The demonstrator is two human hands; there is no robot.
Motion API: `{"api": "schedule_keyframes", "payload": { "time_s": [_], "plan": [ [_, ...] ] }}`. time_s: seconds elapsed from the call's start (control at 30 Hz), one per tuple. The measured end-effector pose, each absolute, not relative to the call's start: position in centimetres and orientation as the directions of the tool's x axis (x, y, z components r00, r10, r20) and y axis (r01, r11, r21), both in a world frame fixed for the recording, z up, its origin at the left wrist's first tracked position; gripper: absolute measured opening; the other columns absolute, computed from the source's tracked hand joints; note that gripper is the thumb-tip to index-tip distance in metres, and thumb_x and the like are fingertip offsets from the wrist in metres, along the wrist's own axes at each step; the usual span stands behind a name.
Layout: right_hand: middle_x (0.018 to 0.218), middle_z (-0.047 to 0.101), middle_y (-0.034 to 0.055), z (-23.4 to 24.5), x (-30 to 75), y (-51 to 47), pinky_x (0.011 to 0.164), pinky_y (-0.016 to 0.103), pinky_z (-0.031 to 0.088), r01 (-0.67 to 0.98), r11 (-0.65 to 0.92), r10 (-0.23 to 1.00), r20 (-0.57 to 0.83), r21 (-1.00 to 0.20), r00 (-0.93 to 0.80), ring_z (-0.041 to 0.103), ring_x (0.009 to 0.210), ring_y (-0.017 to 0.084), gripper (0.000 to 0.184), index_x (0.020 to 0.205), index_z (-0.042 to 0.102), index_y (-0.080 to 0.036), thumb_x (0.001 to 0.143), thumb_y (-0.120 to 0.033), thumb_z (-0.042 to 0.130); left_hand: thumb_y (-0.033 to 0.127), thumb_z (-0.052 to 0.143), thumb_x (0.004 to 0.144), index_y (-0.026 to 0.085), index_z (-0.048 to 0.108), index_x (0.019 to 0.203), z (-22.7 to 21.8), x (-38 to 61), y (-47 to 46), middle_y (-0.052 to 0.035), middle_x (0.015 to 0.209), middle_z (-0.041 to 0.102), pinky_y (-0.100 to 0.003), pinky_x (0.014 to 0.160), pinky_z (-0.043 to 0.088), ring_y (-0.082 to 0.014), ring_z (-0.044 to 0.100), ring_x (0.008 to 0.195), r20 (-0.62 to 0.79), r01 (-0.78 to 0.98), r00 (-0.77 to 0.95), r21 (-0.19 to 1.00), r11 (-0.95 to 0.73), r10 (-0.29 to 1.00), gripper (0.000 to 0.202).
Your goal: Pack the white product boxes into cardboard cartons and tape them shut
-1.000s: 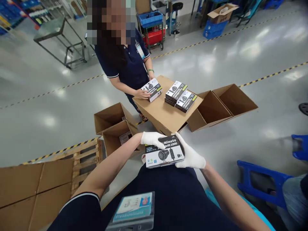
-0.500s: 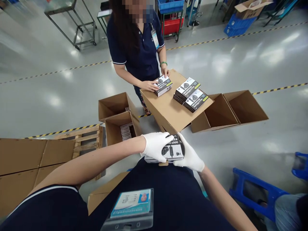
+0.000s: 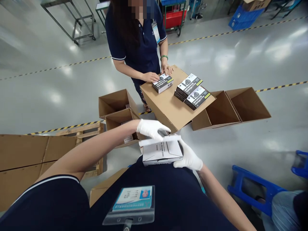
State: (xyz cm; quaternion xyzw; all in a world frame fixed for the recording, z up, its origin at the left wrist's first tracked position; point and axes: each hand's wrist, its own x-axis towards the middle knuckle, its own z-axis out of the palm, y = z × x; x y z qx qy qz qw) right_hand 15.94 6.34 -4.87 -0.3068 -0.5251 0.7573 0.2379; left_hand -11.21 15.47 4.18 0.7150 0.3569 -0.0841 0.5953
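A small white product box [image 3: 154,155] sits against my front at waist height, with printed text on its white inner panel. Its lid [image 3: 146,141] stands raised along the far side. My left hand [image 3: 152,129], in a white glove, is closed on the lid's upper edge, fingers curled over it. My right hand [image 3: 190,156], gloved too, wraps round the box's right side and steadies it. What lies inside the box cannot be made out.
Across from me a co-worker's hands [image 3: 151,77] rest on a similar box [image 3: 162,84] upon a large carton [image 3: 168,109]. More boxes [image 3: 190,85] are stacked there. Open cartons [image 3: 250,106] stand right, others [image 3: 113,102] left, by a pallet [image 3: 89,131]. A blue stool [image 3: 252,189] is at right.
The box's printed top has swung up and away from me, exposing the white inner panel. My left hand moved up and outward with the lid. The co-worker's box has tilted slightly.
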Motion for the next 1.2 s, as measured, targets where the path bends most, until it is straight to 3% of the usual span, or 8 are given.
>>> {"api": "schedule_keyframes", "payload": {
  "time_s": [0.2, 0.37, 0.47, 0.53, 0.77, 0.9, 1.03, 1.2],
  "plan": [
    [0.166, 0.036, 0.0141, -3.8, 15.9, 7.0, 0.127, 0.053, 0.029, -0.056, -0.307, 0.702, -0.187, -0.950, -0.687, 0.033, 0.154, 0.040, 0.137, 0.166, 0.022, -0.026, 0.057, -0.064, 0.094, 0.054, 0.073, 0.071, 0.023, 0.078, 0.114, 2.9, -16.6, 14.7, -0.0087, 0.117, 0.078, -0.037, 0.093, 0.055, -0.0307, 0.070, 0.110, -0.586, 0.417, 0.484, 0.807, 0.418, 0.650, 0.054],
    [0.167, 0.034, 0.0154, -4.5, 16.0, 7.0, 0.127, 0.056, 0.028, -0.091, -0.309, 0.726, -0.173, -0.947, -0.665, 0.033, 0.154, 0.040, 0.136, 0.166, 0.019, -0.026, 0.059, -0.058, 0.096, 0.069, 0.088, 0.050, 0.021, 0.063, 0.139, 0.6, -16.1, 6.1, -0.0168, 0.136, 0.068, -0.047, 0.100, 0.054, -0.0363, 0.062, 0.127, -0.464, 0.174, 0.484, 0.882, 0.438, 0.742, 0.105],
    [0.167, 0.033, 0.0143, -4.2, 15.8, 7.9, 0.128, 0.055, 0.027, -0.097, -0.300, 0.684, -0.144, -0.949, -0.715, 0.031, 0.155, 0.038, 0.132, 0.166, 0.018, -0.028, 0.062, -0.051, 0.096, 0.077, 0.067, 0.077, 0.016, 0.068, 0.128, -1.7, -13.4, 3.2, -0.0180, 0.132, 0.070, -0.050, 0.105, 0.051, -0.0364, 0.063, 0.126, -0.425, -0.013, 0.059, 0.905, 0.426, 0.903, 0.080],
    [0.166, 0.035, 0.0140, -3.7, 15.2, 8.9, 0.126, 0.054, 0.031, -0.069, -0.303, 0.624, -0.143, -0.950, -0.768, 0.034, 0.153, 0.037, 0.127, 0.165, 0.021, -0.029, 0.063, -0.048, 0.095, 0.069, 0.054, 0.093, 0.016, 0.071, 0.120, -2.5, -11.6, 2.8, -0.0153, 0.129, 0.072, -0.048, 0.107, 0.050, -0.0336, 0.065, 0.123, -0.386, -0.048, -0.234, 0.921, 0.386, 0.892, 0.062],
    [0.145, 0.056, 0.0156, -4.3, 10.4, 10.8, 0.117, 0.057, 0.041, 0.291, -0.116, 0.886, -0.231, -0.950, -0.401, 0.057, 0.130, 0.035, 0.099, 0.154, 0.038, -0.023, 0.068, -0.036, 0.086, 0.038, 0.067, 0.083, 0.019, 0.067, 0.095, -1.8, -9.2, 3.0, -0.0078, 0.108, 0.074, -0.038, 0.100, 0.054, -0.0250, 0.069, 0.106, -0.141, 0.229, -0.434, 0.938, 0.261, 0.890, 0.022],
    [0.143, 0.061, 0.0095, -4.4, 11.5, 11.8, 0.120, 0.053, 0.039, 0.215, -0.158, 0.727, -0.261, -0.964, -0.636, 0.054, 0.135, 0.033, 0.063, 0.143, 0.055, -0.025, 0.081, -0.029, 0.063, 0.041, 0.060, 0.088, 0.018, 0.067, 0.091, -2.4, -10.3, 2.6, -0.0081, 0.100, 0.075, -0.038, 0.094, 0.054, -0.0269, 0.069, 0.101, -0.192, 0.194, -0.459, 0.931, 0.308, 0.868, 0.024],
    [0.146, 0.062, 0.0040, -4.1, 13.7, 12.7, 0.120, 0.055, 0.038, 0.057, -0.323, 0.524, -0.228, -0.945, -0.821, 0.051, 0.139, 0.035, 0.057, 0.140, 0.062, -0.025, 0.084, -0.027, 0.052, 0.046, 0.050, 0.097, 0.016, 0.069, 0.102, -2.7, -11.7, 1.6, -0.0102, 0.108, 0.076, -0.041, 0.096, 0.053, -0.0282, 0.069, 0.106, -0.250, 0.250, -0.418, 0.893, 0.375, 0.873, 0.036],
    [0.139, 0.066, 0.0045, -3.7, 14.2, 12.9, 0.117, 0.055, 0.039, 0.111, -0.281, 0.540, -0.253, -0.953, -0.803, 0.054, 0.132, 0.037, 0.054, 0.134, 0.065, -0.023, 0.082, -0.029, 0.055, 0.035, 0.060, 0.097, 0.022, 0.070, 0.107, 0.1, -11.9, -1.6, -0.0098, 0.115, 0.072, -0.045, 0.106, 0.047, -0.0280, 0.065, 0.113, 0.130, 0.746, -0.391, 0.625, 0.231, 0.911, 0.019]
  ]
}}
